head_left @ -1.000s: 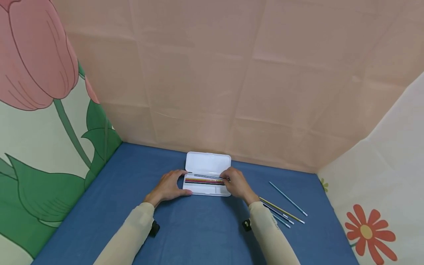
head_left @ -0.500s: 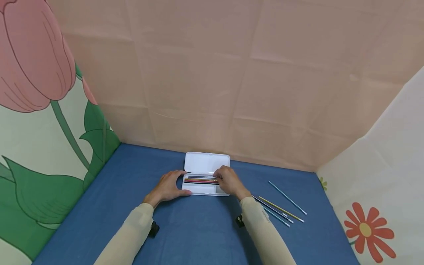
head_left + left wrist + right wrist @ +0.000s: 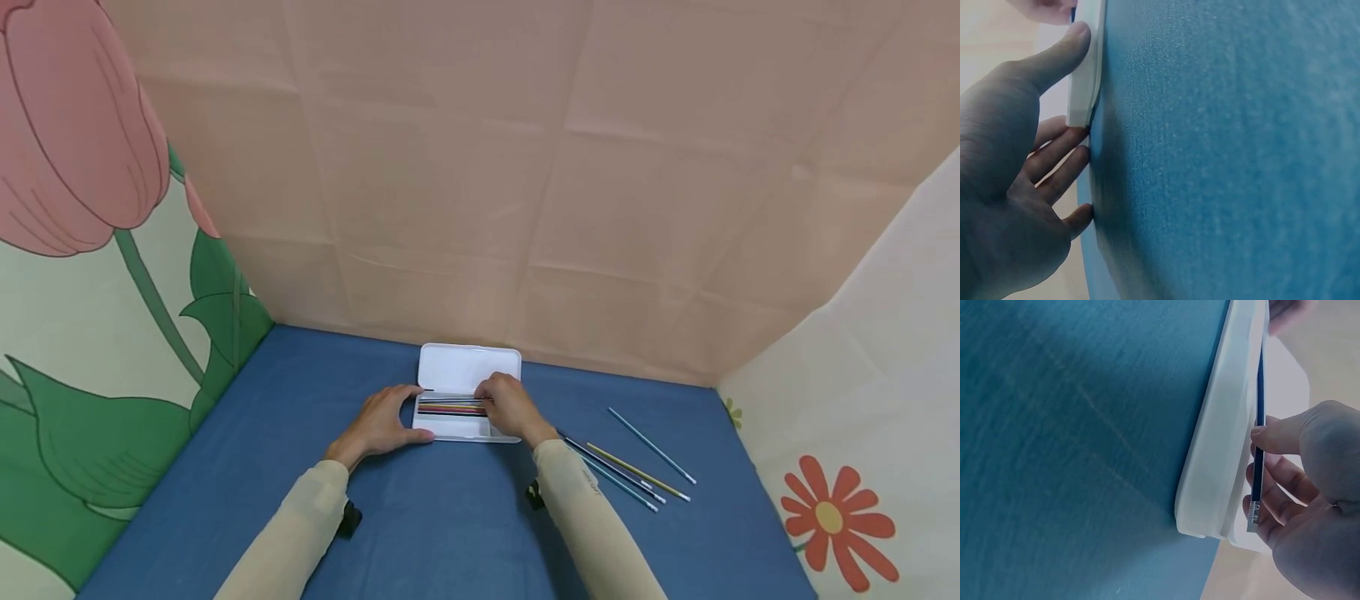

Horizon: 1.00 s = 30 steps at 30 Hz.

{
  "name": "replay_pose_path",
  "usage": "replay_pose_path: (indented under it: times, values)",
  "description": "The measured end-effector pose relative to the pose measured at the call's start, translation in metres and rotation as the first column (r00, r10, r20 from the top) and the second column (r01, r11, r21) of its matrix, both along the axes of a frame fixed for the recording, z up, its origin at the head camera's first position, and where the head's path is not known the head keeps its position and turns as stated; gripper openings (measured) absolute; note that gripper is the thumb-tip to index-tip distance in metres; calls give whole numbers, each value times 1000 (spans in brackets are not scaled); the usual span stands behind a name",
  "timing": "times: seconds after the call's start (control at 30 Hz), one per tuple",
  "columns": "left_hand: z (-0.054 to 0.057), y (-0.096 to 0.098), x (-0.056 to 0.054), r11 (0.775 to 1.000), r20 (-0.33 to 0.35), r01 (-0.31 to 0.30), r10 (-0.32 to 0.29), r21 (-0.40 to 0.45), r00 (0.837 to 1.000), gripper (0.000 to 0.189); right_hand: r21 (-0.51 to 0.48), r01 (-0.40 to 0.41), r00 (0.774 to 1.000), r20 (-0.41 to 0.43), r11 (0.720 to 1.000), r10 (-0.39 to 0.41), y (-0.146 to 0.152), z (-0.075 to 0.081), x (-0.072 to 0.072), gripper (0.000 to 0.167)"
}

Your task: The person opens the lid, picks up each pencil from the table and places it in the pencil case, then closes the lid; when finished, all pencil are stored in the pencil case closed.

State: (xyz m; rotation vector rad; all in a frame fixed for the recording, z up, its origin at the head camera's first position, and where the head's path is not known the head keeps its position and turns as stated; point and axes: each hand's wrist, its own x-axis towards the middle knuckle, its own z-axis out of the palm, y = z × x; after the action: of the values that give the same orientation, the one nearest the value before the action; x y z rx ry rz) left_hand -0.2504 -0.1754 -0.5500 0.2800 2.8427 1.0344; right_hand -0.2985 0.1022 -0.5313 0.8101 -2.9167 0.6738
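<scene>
An open white pencil case (image 3: pixel 457 428) lies on the blue table, its lid (image 3: pixel 468 367) tipped back. Several pencils (image 3: pixel 450 410) lie side by side inside. My left hand (image 3: pixel 381 423) holds the case's left end, the thumb at the front wall and the fingers round the corner, as the left wrist view shows. Over the right part of the case, my right hand (image 3: pixel 512 408) pinches a dark pencil (image 3: pixel 1260 412) between thumb and fingers. That pencil has a silvery end (image 3: pixel 1253 515) and lies along the case. Its far end is hard to make out.
Right of the case, several pencils lie loose on the blue table (image 3: pixel 442 525): a yellow one (image 3: pixel 637 472), dark ones and light blue ones, one light blue pencil (image 3: pixel 651 445) apart from the others. A beige wall (image 3: pixel 525 208) stands close behind the lid.
My right hand has moved left along the case with the pencil, which now lies lower among the others. The left hand stays at the case's left end.
</scene>
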Motion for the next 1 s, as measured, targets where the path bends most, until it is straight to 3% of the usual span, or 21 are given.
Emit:
replay_pose_path:
  times: [0.57,1.0]
  values:
    - [-3,-1,1,1000,-9,-1,1,2,1000,89,10,14,1000,17,1000,-14,-3,-4,1,15]
    - [-1,0,0,1000,10,-8,8,1,1000,90,-65,-20,996,85,998,25,9,0,10,23]
